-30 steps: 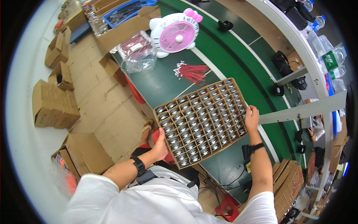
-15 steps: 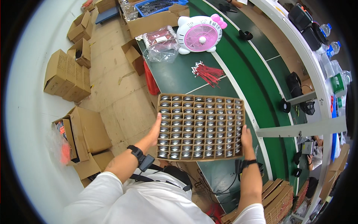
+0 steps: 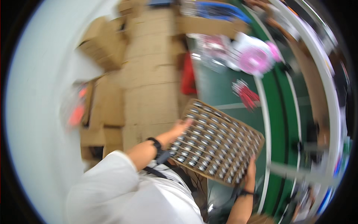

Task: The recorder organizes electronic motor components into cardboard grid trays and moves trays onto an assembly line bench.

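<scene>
A shallow cardboard tray (image 3: 204, 173), split by dividers into small cells, is held up in front of me with both hands. Round silvery metal parts (image 3: 193, 161) stand in rows in its cells; motion blur hides their exact kind. My left hand (image 3: 181, 127) is closed on the tray's left edge, thumb on the upper side. Around the right edge, near the lower corner, my right hand (image 3: 251, 172) grips the tray. The tray lies slanted in view, its right end nearer me, partly over the green worktable (image 3: 214, 89).
On the table are red wires (image 3: 246, 96), a pink-and-white fan (image 3: 255, 59) and a plastic-wrapped pack (image 3: 214, 52). A green conveyor belt (image 3: 280, 149) runs along the right. Cardboard boxes (image 3: 104, 43) line the left wall. Another person's arm (image 3: 281, 30) shows far right.
My view has swung left, so table and fan appear farther right. The tray has turned clockwise from level to slanted, still in both hands. The picture is now blurred.
</scene>
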{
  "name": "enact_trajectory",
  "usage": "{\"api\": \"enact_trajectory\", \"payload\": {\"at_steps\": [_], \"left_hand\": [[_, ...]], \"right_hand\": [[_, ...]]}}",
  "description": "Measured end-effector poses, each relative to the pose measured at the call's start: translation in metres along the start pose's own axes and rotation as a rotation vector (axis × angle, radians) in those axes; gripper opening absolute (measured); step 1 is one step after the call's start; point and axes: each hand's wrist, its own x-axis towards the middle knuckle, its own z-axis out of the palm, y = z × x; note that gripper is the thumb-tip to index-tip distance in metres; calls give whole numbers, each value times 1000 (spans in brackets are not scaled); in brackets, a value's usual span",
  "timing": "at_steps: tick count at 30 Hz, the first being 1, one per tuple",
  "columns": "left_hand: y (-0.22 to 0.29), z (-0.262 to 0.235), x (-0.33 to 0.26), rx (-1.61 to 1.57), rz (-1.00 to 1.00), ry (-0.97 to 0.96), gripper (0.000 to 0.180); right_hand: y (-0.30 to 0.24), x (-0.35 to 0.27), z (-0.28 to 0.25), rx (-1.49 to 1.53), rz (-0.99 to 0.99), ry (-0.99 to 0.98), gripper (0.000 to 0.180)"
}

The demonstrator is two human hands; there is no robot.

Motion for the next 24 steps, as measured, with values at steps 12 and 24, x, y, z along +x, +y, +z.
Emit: {"api": "enact_trajectory", "payload": {"at_steps": [12,24], "left_hand": [[-2,4,27,116,178,162,87],[-14,-22,61,-31,236,95,67]], "right_hand": [[-30,-38,33,25,101,-332,79],[22,22,5,171,243,-55,72]]}}
